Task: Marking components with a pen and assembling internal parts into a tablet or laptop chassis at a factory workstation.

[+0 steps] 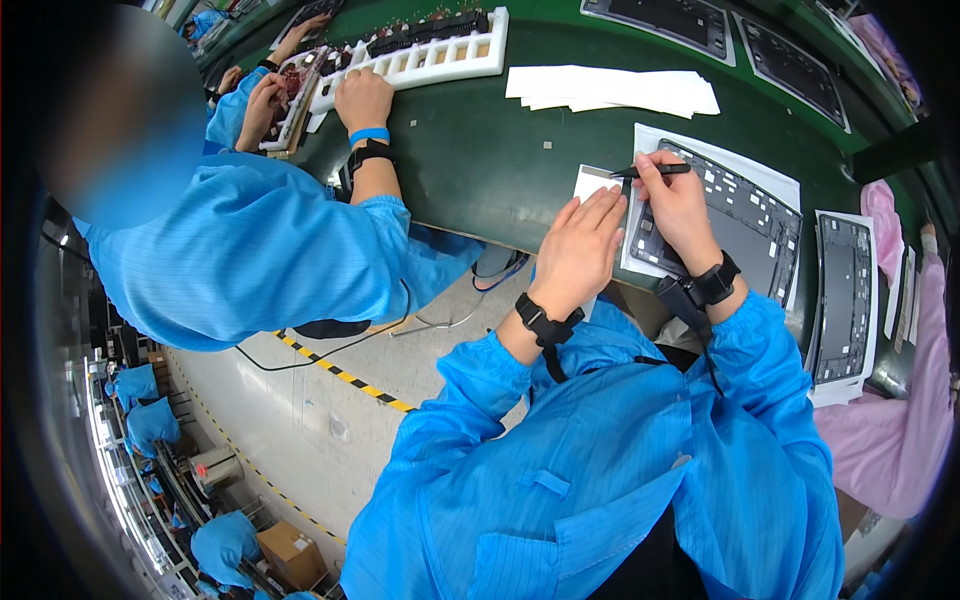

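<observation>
My left hand (580, 250) lies flat, fingers stretched out, over a small white sheet (592, 176) at the table's near edge. My right hand (680, 208) pinches slim black tweezers (668, 169), whose pointed tip reaches left to the sheet's upper part, just beyond my left fingertips. Under and beside my right hand is a dark flat panel (752, 236), like a tablet's back housing, dotted with small pale pieces. White backing paper (640, 265) shows around its edge. My right hand and wrist hide the panel's left part.
Loose white sheets (615, 90) lie farther back on the green table (455, 160). More dark panels (845, 295) rest at the right and far side. To the left, a co-worker in blue (270, 240) handles parts beside a white slotted tray (440, 62). A pink sleeve (930, 370) shows at right.
</observation>
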`<action>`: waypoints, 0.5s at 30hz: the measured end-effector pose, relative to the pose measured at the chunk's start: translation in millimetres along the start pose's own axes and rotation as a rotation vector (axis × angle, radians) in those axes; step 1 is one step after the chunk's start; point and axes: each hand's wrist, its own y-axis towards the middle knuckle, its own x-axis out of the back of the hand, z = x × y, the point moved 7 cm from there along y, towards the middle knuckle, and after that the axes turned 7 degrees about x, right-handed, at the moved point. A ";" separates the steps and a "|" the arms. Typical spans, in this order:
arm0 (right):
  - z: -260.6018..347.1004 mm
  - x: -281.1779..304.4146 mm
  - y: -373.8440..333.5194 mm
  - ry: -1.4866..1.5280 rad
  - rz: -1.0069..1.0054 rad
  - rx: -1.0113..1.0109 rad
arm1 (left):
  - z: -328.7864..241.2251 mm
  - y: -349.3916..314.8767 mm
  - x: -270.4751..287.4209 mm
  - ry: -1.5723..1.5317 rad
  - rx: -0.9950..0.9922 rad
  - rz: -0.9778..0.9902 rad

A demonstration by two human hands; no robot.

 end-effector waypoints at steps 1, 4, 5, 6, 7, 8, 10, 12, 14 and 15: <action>-1.3 -0.2 -0.2 -0.003 -0.001 0.004 | 0.4 -0.1 -0.1 -0.002 0.003 -0.003; -11.4 3.3 -0.7 0.129 -0.051 -0.022 | 0.3 -0.7 0.6 -0.015 0.011 0.003; -11.6 3.0 -0.1 0.127 -0.049 -0.017 | 0.2 -0.3 0.8 -0.015 0.011 -0.002; -8.8 2.2 -1.9 0.052 -0.055 -0.004 | 0.1 -1.4 0.7 -0.024 0.011 -0.006; -6.4 2.0 -2.8 -0.023 -0.061 0.009 | -0.2 -1.7 0.7 -0.033 0.010 -0.010; -5.2 1.9 -2.7 -0.021 -0.059 0.010 | -0.8 -1.4 0.4 -0.030 0.011 -0.011; -1.2 0.0 -2.9 -0.082 -0.052 0.021 | -1.1 -2.1 1.4 -0.031 0.011 -0.017; -6.1 0.7 -1.7 0.008 -0.071 0.021 | -1.2 -3.1 0.0 -0.027 0.010 -0.014; -8.4 6.9 -2.6 0.097 -0.099 0.018 | -3.4 -2.7 -4.3 -0.025 0.004 -0.004; -4.0 11.6 -2.7 0.147 -0.132 0.009 | -2.9 -2.5 -4.7 -0.037 0.006 0.013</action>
